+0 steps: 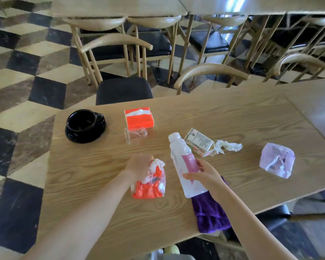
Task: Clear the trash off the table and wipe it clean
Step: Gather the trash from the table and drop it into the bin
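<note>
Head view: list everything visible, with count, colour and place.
table: one, light wood, foreground
saucer: one, black, table's far left
cup: one, black, on the saucer
tissue box: one, orange, right of the cup
plastic cup: one, clear, on its side before the tissue box
carton: one, beige, lying mid-table
tissue: one, white, crumpled beside the carton
bag: one, lilac, crumpled, table's right
cloth: one, purple, near edge
bottle: one, white and pink, held, near middle
wrapper: one, orange and white, held, near left
chairs: several, pale wood, black seats, beyond the table
hands: two; left hand grips the wrapper, right hand holds the bottle
</note>
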